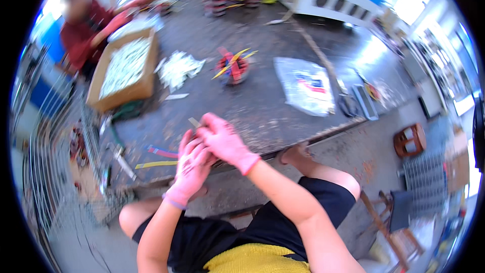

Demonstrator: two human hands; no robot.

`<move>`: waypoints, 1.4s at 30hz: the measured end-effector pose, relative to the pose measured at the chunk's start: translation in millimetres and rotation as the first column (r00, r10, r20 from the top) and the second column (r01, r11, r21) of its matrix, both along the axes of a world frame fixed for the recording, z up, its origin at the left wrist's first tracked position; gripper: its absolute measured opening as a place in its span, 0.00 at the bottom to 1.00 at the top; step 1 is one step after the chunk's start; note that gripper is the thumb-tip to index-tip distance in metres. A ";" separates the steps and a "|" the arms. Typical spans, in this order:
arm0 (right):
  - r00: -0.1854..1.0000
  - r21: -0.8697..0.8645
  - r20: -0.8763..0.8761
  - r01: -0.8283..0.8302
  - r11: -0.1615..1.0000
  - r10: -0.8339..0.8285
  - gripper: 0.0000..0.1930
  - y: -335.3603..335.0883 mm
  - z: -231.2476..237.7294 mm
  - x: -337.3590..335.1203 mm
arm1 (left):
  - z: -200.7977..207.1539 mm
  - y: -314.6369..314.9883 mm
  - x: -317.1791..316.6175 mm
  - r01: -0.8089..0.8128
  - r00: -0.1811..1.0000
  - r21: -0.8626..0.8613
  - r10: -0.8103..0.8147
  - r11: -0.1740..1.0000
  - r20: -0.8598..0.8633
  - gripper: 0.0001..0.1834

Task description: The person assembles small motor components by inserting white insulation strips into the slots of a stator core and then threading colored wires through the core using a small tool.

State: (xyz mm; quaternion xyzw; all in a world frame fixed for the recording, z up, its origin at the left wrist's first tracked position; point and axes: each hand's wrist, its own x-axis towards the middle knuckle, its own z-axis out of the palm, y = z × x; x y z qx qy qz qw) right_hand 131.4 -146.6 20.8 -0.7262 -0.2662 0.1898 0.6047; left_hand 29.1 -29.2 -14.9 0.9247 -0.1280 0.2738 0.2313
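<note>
My two hands, in pink gloves, meet over the table's front edge. The fingers of my left hand (pixel 189 169) are bent and closed, and what they hold is hidden. My right hand (pixel 222 139) lies against them, fingers closed at the end of a small flat pale strip (pixel 193 122) that sticks out past the fingertips. A yellow strip (pixel 156 164) and a red-and-blue strip (pixel 161 152) run up to the left hand's outer side; whether it grips them I cannot tell.
On the dark table (pixel 242 106) are a cardboard box (pixel 121 105) of white pieces, a loose white pile (pixel 179 68), a round holder (pixel 234 71) with coloured strips, a plastic bag (pixel 303 88) and a grey tray (pixel 365 102). A co-worker (pixel 83 35) sits far left.
</note>
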 end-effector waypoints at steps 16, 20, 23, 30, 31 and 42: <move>0.501 -0.366 0.676 0.865 0.344 -0.541 0.13 -302.6 -35.7 110.9 | 6.4 -7.5 -7.0 -0.086 0.987 0.031 0.089 0.996 -0.136 0.03; 0.524 -0.444 0.702 0.852 0.278 -0.483 0.15 -295.8 -39.4 126.3 | 9.7 -12.4 -7.9 -0.113 0.988 0.029 0.115 0.993 -0.103 0.04; 0.526 -0.441 0.673 0.850 0.289 -0.520 0.14 -300.3 -40.0 121.0 | 8.6 -9.8 -6.2 -0.098 0.988 0.057 0.104 0.994 -0.114 0.04; 0.613 -0.326 0.239 0.781 0.532 -0.753 0.15 -321.5 -24.0 83.0 | 4.5 -19.6 -3.7 -0.116 0.992 0.048 0.118 0.992 -0.045 0.05; 0.629 -0.280 0.156 0.767 0.577 -0.761 0.15 -327.1 -25.1 76.7 | 3.7 -24.6 -2.6 -0.126 0.992 0.026 0.126 0.992 -0.002 0.06; 0.708 0.428 -0.705 0.384 0.818 0.037 0.06 -204.6 -37.0 -112.8 | 23.0 -21.4 3.5 -0.030 0.999 -0.003 0.030 1.000 -0.045 0.20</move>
